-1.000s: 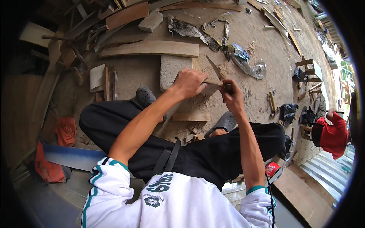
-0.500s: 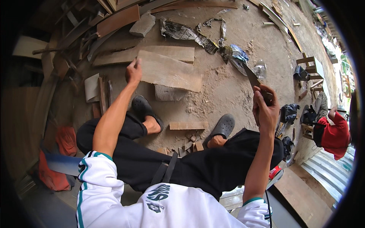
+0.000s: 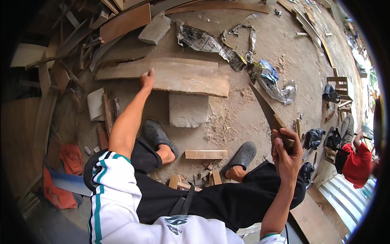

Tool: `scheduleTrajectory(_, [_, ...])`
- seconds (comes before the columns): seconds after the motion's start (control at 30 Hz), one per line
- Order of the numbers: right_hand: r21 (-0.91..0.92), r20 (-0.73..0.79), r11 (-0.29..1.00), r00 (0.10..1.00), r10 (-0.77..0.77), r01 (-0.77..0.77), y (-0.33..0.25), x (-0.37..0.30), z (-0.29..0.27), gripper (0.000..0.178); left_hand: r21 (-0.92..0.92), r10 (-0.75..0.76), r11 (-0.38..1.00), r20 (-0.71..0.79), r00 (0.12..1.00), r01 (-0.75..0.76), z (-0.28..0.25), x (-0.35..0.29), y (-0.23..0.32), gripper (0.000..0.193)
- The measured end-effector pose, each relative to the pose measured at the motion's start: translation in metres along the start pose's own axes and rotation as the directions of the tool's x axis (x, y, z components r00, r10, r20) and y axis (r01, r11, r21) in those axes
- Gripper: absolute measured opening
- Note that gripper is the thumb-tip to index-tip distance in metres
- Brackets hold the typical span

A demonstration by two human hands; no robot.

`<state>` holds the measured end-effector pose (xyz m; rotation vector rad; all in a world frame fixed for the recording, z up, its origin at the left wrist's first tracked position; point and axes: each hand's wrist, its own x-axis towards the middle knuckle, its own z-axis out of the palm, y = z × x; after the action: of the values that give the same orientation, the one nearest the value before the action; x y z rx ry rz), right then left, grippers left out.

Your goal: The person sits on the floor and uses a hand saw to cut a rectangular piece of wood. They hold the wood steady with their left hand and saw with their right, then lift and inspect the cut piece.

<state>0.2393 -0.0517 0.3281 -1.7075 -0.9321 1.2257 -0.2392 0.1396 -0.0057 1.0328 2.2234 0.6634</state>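
My left hand (image 3: pixel 148 79) is closed on the near edge of a flat wooden board (image 3: pixel 195 80), its thumb on top. The board's right part lies over a pale concrete block (image 3: pixel 188 110). Just behind it, partly covered, another long plank (image 3: pixel 122 70) extends to the left. Off to the right, my right hand (image 3: pixel 289 152) is wrapped round the wooden handle of a handsaw (image 3: pixel 263 105). The saw's dark tapering blade points up and left toward the board's right end, apart from it. Part of the handle is hidden by my fingers.
A short wood strip (image 3: pixel 206 154) and several offcuts (image 3: pixel 211 177) lie between my feet. Crumpled paper and plastic (image 3: pixel 266 75) lie beyond the saw. Scrap boards (image 3: pixel 125 23) and a stone slab (image 3: pixel 155 30) fill the far left. A person in red (image 3: pixel 357 166) is at the right.
The board in my left hand has swung straighter and now lies closer along the plank behind it. My right hand has lowered, showing more of the saw blade. The view has shifted slightly.
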Motion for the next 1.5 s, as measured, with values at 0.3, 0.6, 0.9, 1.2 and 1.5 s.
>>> scheduleTrajectory(0.3, [-0.018, 0.001, 1.000, 1.000, 0.013, -0.013, 0.003, -0.001, 0.004, 0.027, 0.407, -0.168, 0.898, -0.033, 0.985, 0.167, 0.029, -0.010, 0.044, 0.050])
scheduleTrajectory(0.6, [-0.129, 0.010, 0.991, 1.000, 0.020, -0.018, 0.005, -0.007, -0.001, 0.027, 0.447, -0.140, 0.884, -0.020, 0.990, 0.134, 0.031, -0.012, 0.041, 0.064])
scheduleTrajectory(0.9, [-0.134, 0.021, 0.990, 0.999, 0.039, -0.036, 0.007, -0.013, -0.004, 0.026, 0.420, -0.072, 0.905, -0.014, 0.997, 0.071, 0.023, -0.001, 0.009, 0.085])
scheduleTrajectory(1.2, [-0.318, 0.044, 0.945, 0.997, -0.061, 0.071, 0.001, -0.037, -0.011, 0.024, -0.217, -0.121, 0.960, 0.247, 0.962, 0.176, -0.005, -0.071, 0.027, 0.062])
scheduleTrajectory(1.5, [-0.333, 0.138, 0.928, 0.983, -0.125, 0.164, 0.012, -0.053, 0.003, 0.026, -0.337, -0.124, 0.938, -0.105, 0.987, 0.082, -0.015, -0.182, 0.036, 0.060])
